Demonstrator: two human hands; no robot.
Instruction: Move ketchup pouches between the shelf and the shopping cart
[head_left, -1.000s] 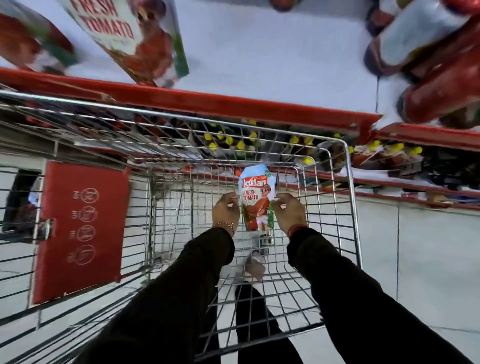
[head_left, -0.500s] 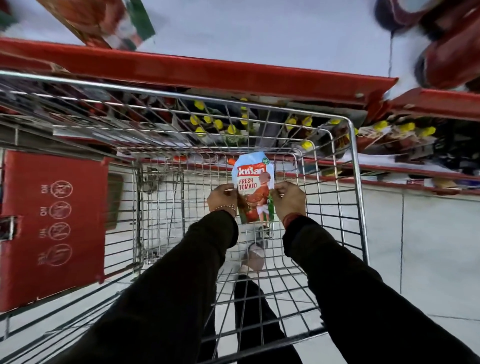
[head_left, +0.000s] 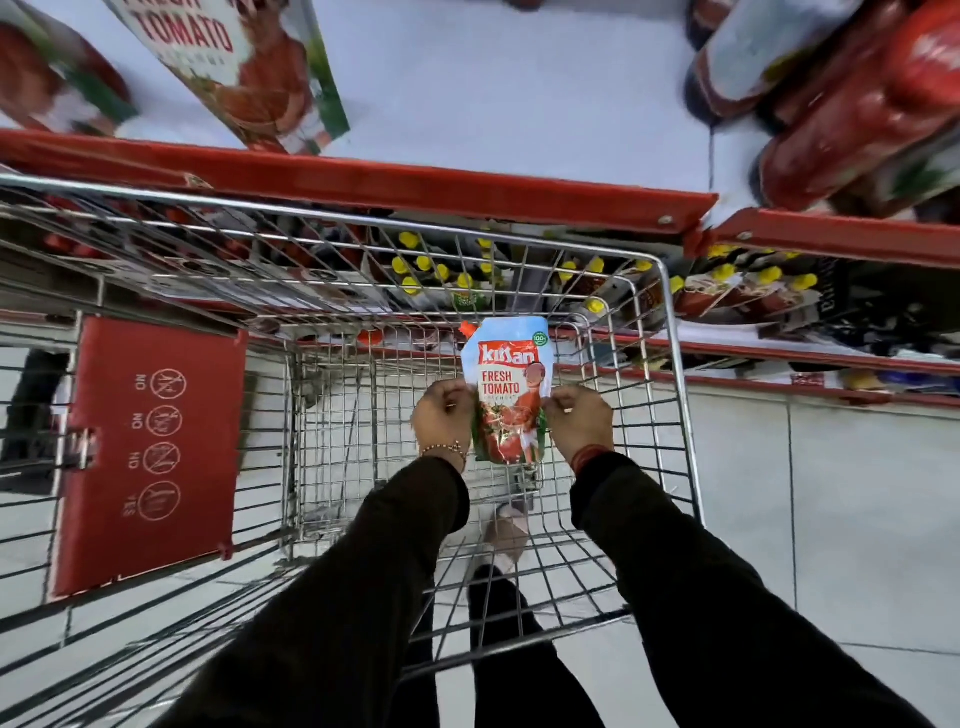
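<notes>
Pinched at both side edges: ketchup pouch (head_left: 509, 395), upright between left hand (head_left: 442, 418) and right hand (head_left: 577, 423), over the wire cart (head_left: 675, 395). Fingertips curled, mostly hidden behind knuckles. Beyond the grip, blurred shelf bottles (head_left: 421, 270).

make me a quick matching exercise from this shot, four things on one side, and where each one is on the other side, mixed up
Things:
1. ketchup pouch
2. red flap with round signs
3. yellow-capped bottles
4. beaded bracelet

Places:
A. on the lower shelf beyond the cart's far end
B. on the wrist of the left hand
C. pinched between the left hand and right hand over the cart
D. at the cart's left end

Pairs: 1-C, 2-D, 3-A, 4-B
</notes>
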